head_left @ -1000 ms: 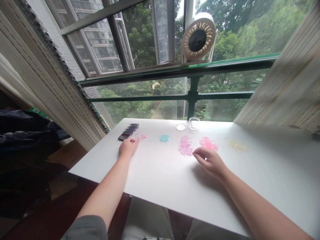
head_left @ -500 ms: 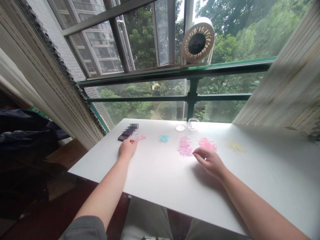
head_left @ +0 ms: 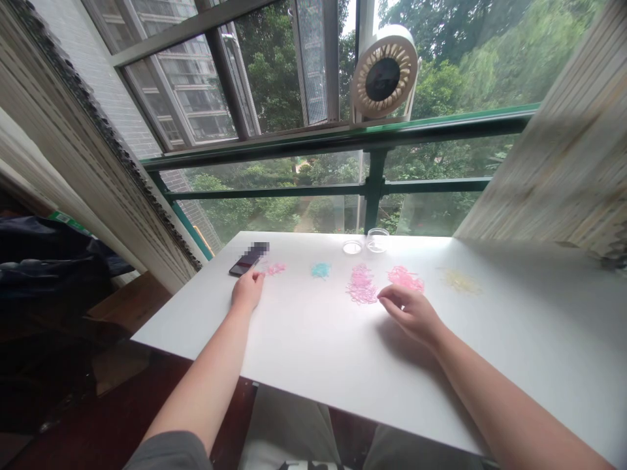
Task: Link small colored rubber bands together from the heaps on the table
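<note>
Small piles of thin coloured loops, like little rubber bands, lie in a row across the table. My left hand (head_left: 247, 291) rests with curled fingers by the phone (head_left: 247, 259) and just left of the small pink-red pile (head_left: 275, 268). Whatever its fingertips may hold is too small to make out. At the right edge of the purple pile (head_left: 361, 287), my right hand (head_left: 410, 313) has thumb and forefinger pinched together. Anything between those tips cannot be made out. Behind this hand lies the bright pink pile (head_left: 405, 277), partly covered by it.
A turquoise pile (head_left: 321, 270) and a pale yellow pile (head_left: 461, 281) are on the white table (head_left: 313, 346). Near its back edge stand a clear round container (head_left: 377, 241) and a clear lid (head_left: 352, 247). A white fan (head_left: 386, 75) sits above the green railing (head_left: 304, 190).
My left hand has drawn slightly left, away from the small pink-red pile. My right hand stays pinched at the purple pile. The camera view has shifted a little.
</note>
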Demonstrator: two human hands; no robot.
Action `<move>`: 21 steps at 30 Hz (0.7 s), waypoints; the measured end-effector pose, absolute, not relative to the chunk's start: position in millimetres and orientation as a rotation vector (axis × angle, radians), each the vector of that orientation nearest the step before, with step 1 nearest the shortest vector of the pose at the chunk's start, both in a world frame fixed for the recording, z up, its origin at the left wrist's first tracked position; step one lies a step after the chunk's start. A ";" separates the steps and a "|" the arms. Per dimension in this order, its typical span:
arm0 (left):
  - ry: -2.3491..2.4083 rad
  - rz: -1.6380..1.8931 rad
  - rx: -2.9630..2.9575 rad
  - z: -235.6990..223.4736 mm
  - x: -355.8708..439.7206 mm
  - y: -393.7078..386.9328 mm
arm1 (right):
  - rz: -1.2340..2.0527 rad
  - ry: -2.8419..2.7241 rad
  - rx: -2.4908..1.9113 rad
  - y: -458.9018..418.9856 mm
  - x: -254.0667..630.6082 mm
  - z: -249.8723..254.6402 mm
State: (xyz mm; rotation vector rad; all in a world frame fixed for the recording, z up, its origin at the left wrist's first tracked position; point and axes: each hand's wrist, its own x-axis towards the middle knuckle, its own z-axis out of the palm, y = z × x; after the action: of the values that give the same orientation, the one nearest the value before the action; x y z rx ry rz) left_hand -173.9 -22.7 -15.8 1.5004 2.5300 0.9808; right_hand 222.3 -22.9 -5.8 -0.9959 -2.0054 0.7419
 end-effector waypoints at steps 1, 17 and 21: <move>2.511 1.008 1.496 -16.2 -174.4 -24.2 | 0.742 -2.008 -0.995 -23.0 222.4 -5.6; 1.991 1.375 1.483 -23.7 -160.2 -28.9 | 0.740 -2.024 -1.015 -23.6 221.8 -4.1; 1.933 1.348 1.513 -22.6 -156.7 -30.5 | 0.749 -2.014 -1.014 -24.6 221.2 -4.0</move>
State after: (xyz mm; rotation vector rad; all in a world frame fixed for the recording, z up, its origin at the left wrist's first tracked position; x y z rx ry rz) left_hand -156.7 -30.5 -22.6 1.5127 1.9329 1.3476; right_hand 221.2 -24.6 -4.0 -1.0136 -2.0138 0.7486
